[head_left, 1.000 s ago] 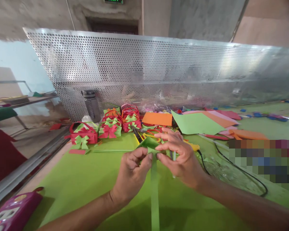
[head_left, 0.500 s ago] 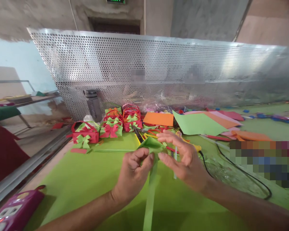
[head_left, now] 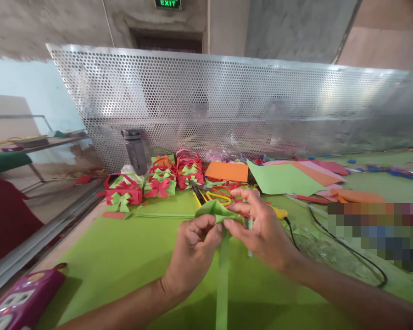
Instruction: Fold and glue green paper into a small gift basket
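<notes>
Both hands meet over the middle of a green table (head_left: 117,256). My left hand (head_left: 192,254) is closed, thumb and fingers pinching a folded piece of light green paper (head_left: 216,208). My right hand (head_left: 263,231) pinches the same paper from the right, its upper fingers curled over the fold. A long green paper strip (head_left: 222,279) hangs down from the pinch toward me.
Red and green paper bows and baskets (head_left: 158,181) sit at the back left beside a dark bottle (head_left: 135,149). Orange (head_left: 227,171), green (head_left: 282,178) and pink sheets lie behind. A perforated metal screen (head_left: 227,101) closes the back. A black cable (head_left: 347,247) runs right; a purple power strip (head_left: 20,300) lies near left.
The hands have drawn closer together on the folded paper, and the hanging strip has swung back to hang straight. The view shifted slightly.
</notes>
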`<state>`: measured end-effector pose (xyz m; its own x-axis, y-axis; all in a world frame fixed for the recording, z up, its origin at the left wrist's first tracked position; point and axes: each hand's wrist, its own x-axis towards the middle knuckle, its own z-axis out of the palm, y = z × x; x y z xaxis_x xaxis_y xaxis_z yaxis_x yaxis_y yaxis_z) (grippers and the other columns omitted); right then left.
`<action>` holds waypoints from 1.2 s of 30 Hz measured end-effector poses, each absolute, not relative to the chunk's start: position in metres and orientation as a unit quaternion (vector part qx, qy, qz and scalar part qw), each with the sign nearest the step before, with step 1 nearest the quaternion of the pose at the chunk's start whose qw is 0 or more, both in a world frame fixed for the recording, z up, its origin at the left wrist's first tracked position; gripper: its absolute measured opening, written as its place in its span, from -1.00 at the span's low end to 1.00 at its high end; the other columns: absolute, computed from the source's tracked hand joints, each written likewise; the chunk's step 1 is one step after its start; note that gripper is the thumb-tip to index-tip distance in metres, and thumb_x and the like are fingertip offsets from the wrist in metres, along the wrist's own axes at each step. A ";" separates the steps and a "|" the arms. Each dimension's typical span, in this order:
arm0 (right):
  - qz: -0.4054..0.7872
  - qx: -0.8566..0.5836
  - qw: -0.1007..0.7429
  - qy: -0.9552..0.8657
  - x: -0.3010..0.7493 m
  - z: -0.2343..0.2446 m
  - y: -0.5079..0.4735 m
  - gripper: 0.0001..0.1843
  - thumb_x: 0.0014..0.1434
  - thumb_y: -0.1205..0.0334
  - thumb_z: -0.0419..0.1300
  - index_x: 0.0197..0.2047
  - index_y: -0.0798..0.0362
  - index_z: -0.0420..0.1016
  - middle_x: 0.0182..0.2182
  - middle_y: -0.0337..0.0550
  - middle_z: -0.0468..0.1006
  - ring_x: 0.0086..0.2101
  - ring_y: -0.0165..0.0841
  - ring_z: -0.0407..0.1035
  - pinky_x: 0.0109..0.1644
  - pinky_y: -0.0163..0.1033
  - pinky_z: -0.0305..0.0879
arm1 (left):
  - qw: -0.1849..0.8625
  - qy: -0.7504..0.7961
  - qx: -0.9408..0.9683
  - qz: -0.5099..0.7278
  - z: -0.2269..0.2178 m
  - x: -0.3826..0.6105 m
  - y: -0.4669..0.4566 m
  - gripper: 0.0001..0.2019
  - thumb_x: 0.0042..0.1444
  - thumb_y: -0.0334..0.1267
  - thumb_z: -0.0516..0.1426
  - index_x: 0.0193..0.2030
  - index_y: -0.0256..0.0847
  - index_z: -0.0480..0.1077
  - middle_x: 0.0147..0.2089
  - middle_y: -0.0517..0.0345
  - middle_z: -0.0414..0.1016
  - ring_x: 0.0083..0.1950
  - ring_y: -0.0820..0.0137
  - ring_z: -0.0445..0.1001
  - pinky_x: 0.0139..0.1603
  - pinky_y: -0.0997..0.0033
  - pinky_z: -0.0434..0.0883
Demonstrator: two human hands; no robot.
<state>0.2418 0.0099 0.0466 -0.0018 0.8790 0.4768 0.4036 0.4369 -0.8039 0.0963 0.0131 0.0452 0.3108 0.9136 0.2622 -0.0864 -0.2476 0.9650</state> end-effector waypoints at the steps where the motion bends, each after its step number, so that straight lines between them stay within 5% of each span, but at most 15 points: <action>1: 0.234 -0.479 0.517 -0.670 0.242 0.047 0.010 -0.52 -0.03 0.25 0.19 -0.01 0.00 0.20 -0.05 0.03 0.41 -0.14 -0.17 0.43 -0.32 -0.19 0.44 | 0.517 0.333 0.622 0.485 0.045 0.096 0.013 -0.78 0.05 -0.28 0.09 -0.58 -0.24 0.24 -0.61 0.31 0.02 -0.56 0.55 -0.08 -0.59 0.51 -0.04; 13: 0.301 -0.471 0.484 -0.673 0.244 0.050 0.007 -0.50 0.07 0.25 0.13 0.09 0.06 0.16 0.01 0.11 0.40 -0.05 -0.19 0.38 -0.27 -0.20 0.44 | 0.540 0.323 0.609 0.482 0.038 0.095 0.017 -0.78 0.06 -0.21 0.11 -0.52 -0.26 0.28 -0.62 0.33 0.05 -0.58 0.58 -0.08 -0.60 0.54 -0.04; 24: 0.233 -0.495 0.462 -0.698 0.249 0.045 0.011 -0.43 0.08 0.24 0.10 0.18 0.07 0.11 -0.13 0.08 0.53 0.00 -0.12 0.34 -0.08 0.05 0.35 | 0.583 0.306 0.566 0.496 0.032 0.094 0.018 -0.84 0.08 -0.23 0.11 -0.36 -0.27 0.45 -0.54 0.25 0.22 -0.49 0.53 0.14 -0.46 0.54 0.16; 30: 0.213 -0.474 0.469 -0.715 0.249 0.039 0.012 -0.44 0.11 0.17 0.14 0.17 0.00 0.10 -0.07 0.00 0.50 0.02 -0.19 0.32 0.07 0.09 0.22 | 0.601 0.342 0.521 0.500 0.028 0.096 0.025 -0.75 -0.03 -0.18 0.23 -0.56 -0.31 0.35 -0.61 0.30 0.17 -0.57 0.61 0.07 -0.56 0.59 0.08; 36: 0.134 -0.438 0.510 -0.728 0.252 0.039 0.015 -0.58 0.16 0.12 0.11 0.09 -0.03 0.20 0.01 -0.03 0.40 0.04 -0.23 0.27 0.11 0.01 0.19 | 0.669 0.297 0.437 0.522 0.042 0.095 0.032 -0.78 -0.03 -0.17 0.23 -0.47 -0.29 0.36 -0.58 0.26 0.30 -0.55 0.54 0.25 -0.52 0.54 0.25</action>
<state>0.2520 0.0146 0.0394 -0.0964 0.7745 0.6252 0.5018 0.5802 -0.6415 0.0954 0.0320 0.0418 0.2783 0.9586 0.0598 -0.4400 0.0719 0.8951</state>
